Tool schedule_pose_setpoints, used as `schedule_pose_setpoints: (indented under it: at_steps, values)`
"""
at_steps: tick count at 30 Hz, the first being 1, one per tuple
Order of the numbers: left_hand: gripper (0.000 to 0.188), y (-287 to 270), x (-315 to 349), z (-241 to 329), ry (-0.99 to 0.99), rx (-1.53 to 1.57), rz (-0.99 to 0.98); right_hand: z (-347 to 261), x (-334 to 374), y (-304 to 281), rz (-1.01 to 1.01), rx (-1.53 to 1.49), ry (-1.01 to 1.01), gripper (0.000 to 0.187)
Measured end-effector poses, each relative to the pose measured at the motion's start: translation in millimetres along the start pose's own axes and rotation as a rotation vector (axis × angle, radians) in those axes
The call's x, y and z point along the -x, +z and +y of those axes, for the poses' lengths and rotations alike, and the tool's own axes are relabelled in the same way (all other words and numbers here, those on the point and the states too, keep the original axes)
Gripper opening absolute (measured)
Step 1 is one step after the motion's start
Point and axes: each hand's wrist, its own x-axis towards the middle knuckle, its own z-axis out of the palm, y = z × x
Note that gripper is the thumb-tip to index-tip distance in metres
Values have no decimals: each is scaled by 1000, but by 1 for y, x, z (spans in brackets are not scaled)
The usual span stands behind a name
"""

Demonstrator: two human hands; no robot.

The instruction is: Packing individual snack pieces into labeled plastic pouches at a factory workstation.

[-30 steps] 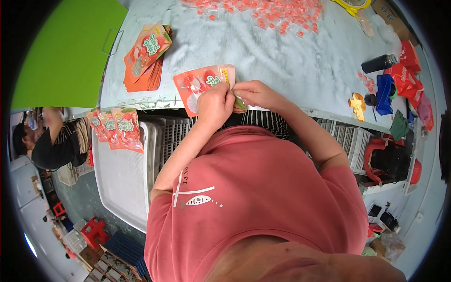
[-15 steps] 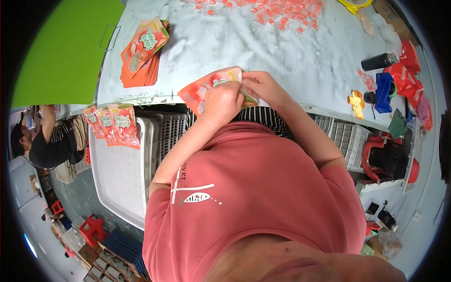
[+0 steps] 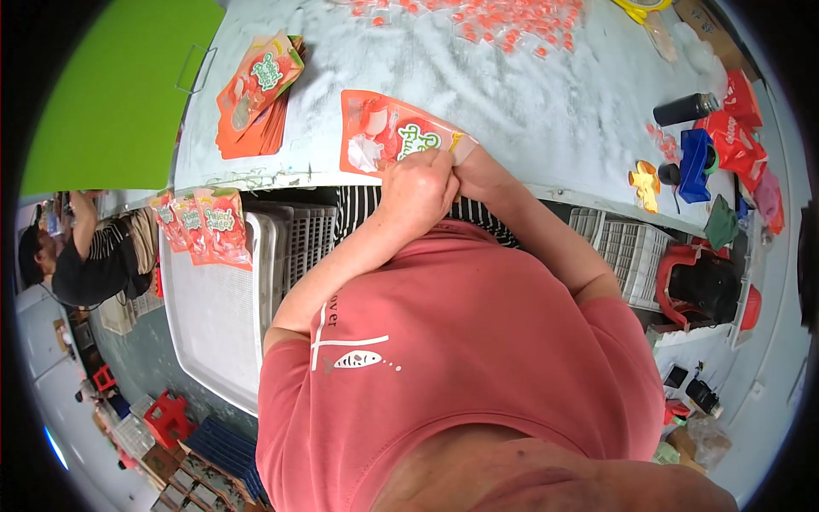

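Note:
A red and pink printed candy pouch [image 3: 368, 136] lies tilted over the near edge of the table, its narrow top end toward my hands. My left hand [image 3: 418, 189] is closed on the pouch's near edge, fingers pinched. Close beside it, my right hand [image 3: 478, 175] grips the pouch's right end; its fingertips are partly hidden behind the left hand. To the left on the table lies a stack of similar flat pouches [image 3: 256, 94]. Several more pouches [image 3: 223, 224] rest on a white plastic tray [image 3: 209, 316] below the table's left edge.
Small wrapped red candies [image 3: 512, 26] are spread at the far side of the table [image 3: 409, 64]. On the right are a black bottle [image 3: 685, 109], a blue holder [image 3: 696, 166] and red bags [image 3: 740, 141]. A green panel [image 3: 102, 94] stands left; another person [image 3: 94, 264] works beyond.
The pouch has turned, its wide end swinging up and away onto the table. My hands have drawn close together at its other end, the right moving slightly nearer me.

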Motion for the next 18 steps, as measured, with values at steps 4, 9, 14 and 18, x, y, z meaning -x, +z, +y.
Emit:
schedule_pose_setpoints:
  at_steps: [4, 9, 14, 18]
  values:
    - [11, -1, 11, 4, 84, 25, -79, 26, -4, -37, -26, 384, -146, 34]
    - [10, -6, 17, -5, 187, 147, -69, 43, -5, -59, -40, 732, -315, 44]
    - [57, -37, 5, -10, 168, -5, -156, 1, 10, 0, -144, 860, -437, 54]
    - [57, -37, 4, -22, 207, -43, -231, 1, 33, 11, -129, 490, -197, 43]
